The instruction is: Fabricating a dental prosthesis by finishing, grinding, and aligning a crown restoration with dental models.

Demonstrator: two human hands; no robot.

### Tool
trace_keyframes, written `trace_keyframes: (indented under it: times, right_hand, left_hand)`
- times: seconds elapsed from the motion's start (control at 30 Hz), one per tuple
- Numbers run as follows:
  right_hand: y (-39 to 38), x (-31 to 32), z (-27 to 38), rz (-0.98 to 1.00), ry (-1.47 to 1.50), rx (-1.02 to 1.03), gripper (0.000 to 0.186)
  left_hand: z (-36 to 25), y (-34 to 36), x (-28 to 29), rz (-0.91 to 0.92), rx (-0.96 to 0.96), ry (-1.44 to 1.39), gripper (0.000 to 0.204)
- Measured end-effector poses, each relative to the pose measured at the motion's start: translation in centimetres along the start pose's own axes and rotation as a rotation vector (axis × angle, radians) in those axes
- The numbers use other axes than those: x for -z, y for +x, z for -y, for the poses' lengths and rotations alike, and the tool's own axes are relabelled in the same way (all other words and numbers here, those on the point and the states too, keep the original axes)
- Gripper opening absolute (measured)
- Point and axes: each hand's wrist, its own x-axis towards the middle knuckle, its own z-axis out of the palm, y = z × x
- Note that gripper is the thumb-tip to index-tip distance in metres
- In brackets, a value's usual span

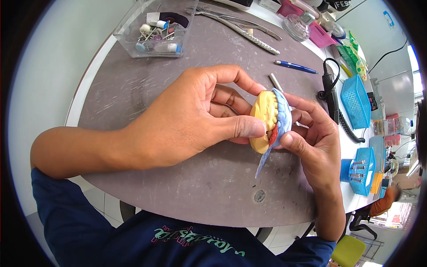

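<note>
My left hand pinches a yellow dental cast between thumb and fingers, its row of teeth turned to the right. Against those teeth lies a blue dental cast, gripped from the right by the thumb and fingers of my right hand. A thin blue flap hangs down from its lower end. Between the two casts, near the bottom, shows a red piece, which looks like wax. Both casts are held above the table, tilted on edge. My fingertips behind them are partly hidden.
Beyond my hands on the grey table lie pliers, a blue pen and a white stick. A clear box of small rotary bits stands far left. At right are a black handpiece with coiled cord and blue baskets.
</note>
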Motion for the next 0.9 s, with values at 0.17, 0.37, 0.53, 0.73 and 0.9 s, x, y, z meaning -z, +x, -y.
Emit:
trace_keyframes:
  times: [0.17, 0.37, 0.53, 0.73, 0.9]
  right_hand:
    - [0.0, -0.1, 0.0, 0.001, 0.061, -0.024, 0.066]
    - [0.1, -0.3, -0.1, 0.024, 0.087, -0.019, 0.069]
    - [-0.1, -0.4, -0.1, 0.038, 0.147, -0.051, 0.066]
    - [-0.1, -0.3, -0.1, 0.056, 0.163, -0.038, 0.062]
    - [-0.2, -0.3, 0.1, 0.052, 0.152, -0.007, 0.061]
  left_hand:
    - [0.2, 0.4, -0.3, -0.009, -0.163, 0.024, 0.035]
    - [-1.1, -0.4, 0.0, 0.038, 0.052, -0.047, 0.048]
    - [-1.1, -0.2, 0.0, 0.032, 0.076, -0.012, 0.046]
    - [-0.3, -0.1, 0.3, 0.084, -0.003, -0.007, 0.035]
    - [0.0, -0.1, 0.8, 0.137, -0.077, 0.019, 0.031]
